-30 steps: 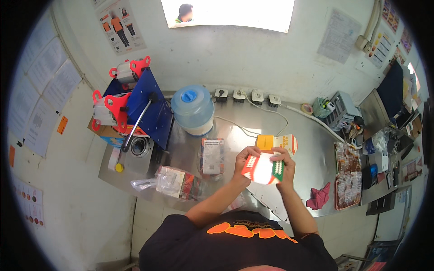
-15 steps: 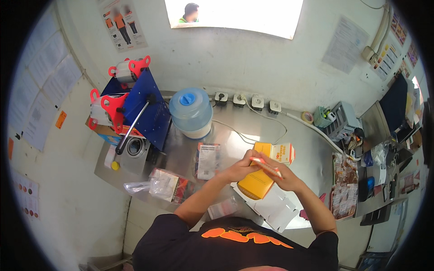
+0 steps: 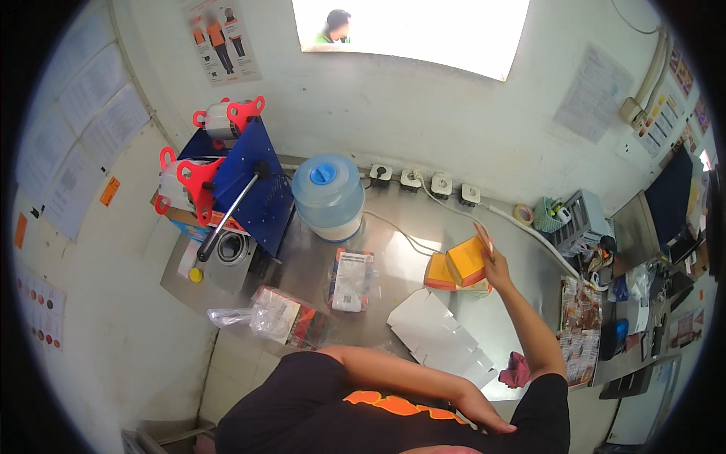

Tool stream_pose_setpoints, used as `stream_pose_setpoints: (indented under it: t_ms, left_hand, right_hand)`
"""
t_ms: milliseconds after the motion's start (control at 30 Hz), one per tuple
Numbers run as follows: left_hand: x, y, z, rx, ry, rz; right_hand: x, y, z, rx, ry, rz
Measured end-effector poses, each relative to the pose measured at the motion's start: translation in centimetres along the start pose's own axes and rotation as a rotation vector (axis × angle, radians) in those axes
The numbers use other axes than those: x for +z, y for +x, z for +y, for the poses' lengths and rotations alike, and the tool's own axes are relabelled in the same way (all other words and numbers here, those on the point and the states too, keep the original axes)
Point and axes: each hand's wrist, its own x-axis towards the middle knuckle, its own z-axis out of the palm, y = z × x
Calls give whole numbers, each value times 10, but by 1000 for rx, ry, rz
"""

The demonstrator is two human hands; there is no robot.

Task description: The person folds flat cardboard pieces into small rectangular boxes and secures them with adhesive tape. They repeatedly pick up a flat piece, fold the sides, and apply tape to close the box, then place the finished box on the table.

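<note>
My right hand (image 3: 495, 271) is closed on the right edge of a yellow cardboard box (image 3: 466, 262) with orange edges, held tilted over the metal table. A second yellow-orange carton (image 3: 439, 274) lies partly behind it. My left arm crosses my chest, and my left hand (image 3: 485, 410) lies against the dark shirt near my right sleeve, fingers stretched out and holding nothing. An unfolded white cardboard sheet (image 3: 441, 340) lies on the table between my arms. Beyond my left forearm are a plastic-wrapped packet (image 3: 352, 281) with a white label and another clear-wrapped red packet (image 3: 299, 318).
A blue press-like machine (image 3: 249, 193) with red handles and a long lever stands at left, beside a large blue water jug (image 3: 328, 198). Sockets (image 3: 411, 179) and cables line the wall. At right are a grey drawer unit (image 3: 582, 223), brown sachets (image 3: 578, 325) and dark red cloth (image 3: 514, 371).
My left hand has left the yellow box and swung across my chest to the right. My right hand has moved farther out with the yellow box, uncovering more of the white cardboard.
</note>
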Motion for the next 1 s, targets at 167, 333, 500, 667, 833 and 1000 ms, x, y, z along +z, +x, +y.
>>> stream_pose_setpoints:
  t_ms: [167,333,500,667,833,1000]
  left_hand:
    - [-14,58,-50,245,383,-89]
    - [-2,34,-47,95,-9,85]
    - [-13,46,-92,81,135,407]
    - [-20,33,-62,174,-126,-2]
    - [-23,32,-65,113,-66,117]
    - [-25,32,-67,90,-51,203]
  right_hand:
    - [33,1,52,18,-52,213]
    - [51,-9,78,186,12,248]
    - [56,-10,99,200,-20,188]
    - [61,-17,117,174,-65,101]
    - [76,-32,146,56,-192,116]
    - [88,-21,167,118,-193,136]
